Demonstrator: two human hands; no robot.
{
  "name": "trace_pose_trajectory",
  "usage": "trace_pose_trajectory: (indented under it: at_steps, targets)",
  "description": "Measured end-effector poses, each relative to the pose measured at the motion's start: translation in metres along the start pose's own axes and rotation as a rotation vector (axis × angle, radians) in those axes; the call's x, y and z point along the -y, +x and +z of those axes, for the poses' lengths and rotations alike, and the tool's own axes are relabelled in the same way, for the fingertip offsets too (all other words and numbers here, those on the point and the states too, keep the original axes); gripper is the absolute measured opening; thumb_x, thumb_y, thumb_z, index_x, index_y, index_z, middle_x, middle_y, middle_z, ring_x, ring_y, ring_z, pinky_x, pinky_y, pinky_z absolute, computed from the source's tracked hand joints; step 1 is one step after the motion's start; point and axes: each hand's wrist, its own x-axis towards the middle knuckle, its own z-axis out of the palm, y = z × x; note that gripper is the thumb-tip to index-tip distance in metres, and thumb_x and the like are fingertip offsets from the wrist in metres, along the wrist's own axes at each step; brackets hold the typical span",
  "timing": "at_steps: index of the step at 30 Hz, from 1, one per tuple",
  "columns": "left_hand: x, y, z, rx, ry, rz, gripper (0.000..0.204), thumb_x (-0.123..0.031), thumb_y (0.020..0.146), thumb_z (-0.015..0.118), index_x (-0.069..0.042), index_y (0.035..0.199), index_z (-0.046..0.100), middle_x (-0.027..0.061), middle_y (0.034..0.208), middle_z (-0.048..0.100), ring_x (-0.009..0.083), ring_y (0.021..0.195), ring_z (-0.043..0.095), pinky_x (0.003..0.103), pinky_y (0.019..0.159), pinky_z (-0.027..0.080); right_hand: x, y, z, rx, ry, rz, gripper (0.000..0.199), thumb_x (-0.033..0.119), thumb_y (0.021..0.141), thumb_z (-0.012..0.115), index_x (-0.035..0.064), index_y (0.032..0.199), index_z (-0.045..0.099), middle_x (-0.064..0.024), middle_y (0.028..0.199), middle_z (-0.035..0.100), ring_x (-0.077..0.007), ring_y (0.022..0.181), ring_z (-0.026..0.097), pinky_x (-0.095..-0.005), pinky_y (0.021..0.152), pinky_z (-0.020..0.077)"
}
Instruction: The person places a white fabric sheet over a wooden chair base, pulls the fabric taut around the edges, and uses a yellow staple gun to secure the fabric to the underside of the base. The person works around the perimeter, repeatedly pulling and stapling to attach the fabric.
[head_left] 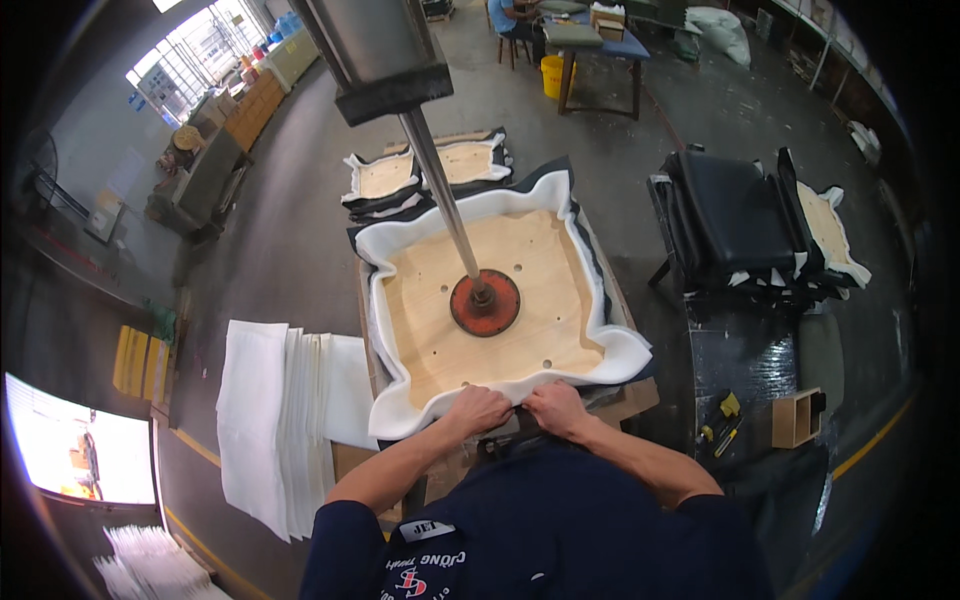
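Pinching the padding at its near edge

Both hands meet close to the person's body, just beside each other, at the near side of the board. The left hand and the right hand have their fingers curled and pinching the padding's edge; whether they also catch the black cover there, I cannot tell. The pale board lies flat in the middle, with the white padding turned up all around it and the cover showing outside that at the far corner. A red disc rests on the board, at the foot of a slanting metal rod. White sheets lie stacked to the left; black seats are piled well apart to the right.
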Motion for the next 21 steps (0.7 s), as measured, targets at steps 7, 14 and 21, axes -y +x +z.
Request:
trace_pose_trajectory:
  at_steps: [7,14,21]
  targets:
    - [0.006,0.000,0.018,0.029,-0.044,0.151,0.030,-0.033,0.096,0.059,-0.008,0.081,0.067,0.0132,0.076,0.070,0.0340,0.071,0.071,0.046,0.062,0.055,0.000,0.003,0.001,0.120,0.002,0.078,0.013,0.023,0.086,0.071,0.0175,0.096,0.077,-0.0056,0.085,0.072,-0.0302,0.082,0.071,-0.0433,0.069,0.0563]
    - [0.014,-0.012,0.025,-0.062,-0.128,0.198,0.023,-0.028,0.092,0.062,-0.007,0.083,0.065,0.0115,0.078,0.068,0.0320,0.075,0.070,0.045,0.065,0.055,0.000,0.001,-0.006,0.118,0.121,0.098,0.011,0.021,0.086,0.068,0.0153,0.085,0.077,-0.0085,0.078,0.070,-0.0319,0.077,0.070,-0.0457,0.067,0.0550]
    - [0.007,-0.016,0.022,-0.176,-0.266,0.126,0.020,-0.025,0.089,0.066,-0.009,0.078,0.063,0.0103,0.075,0.066,0.0337,0.074,0.067,0.046,0.066,0.052,-0.013,-0.024,-0.038,0.009,0.144,0.054,0.013,0.023,0.086,0.071,0.0125,0.092,0.076,-0.0060,0.087,0.071,-0.0283,0.088,0.070,-0.0432,0.082,0.0544]
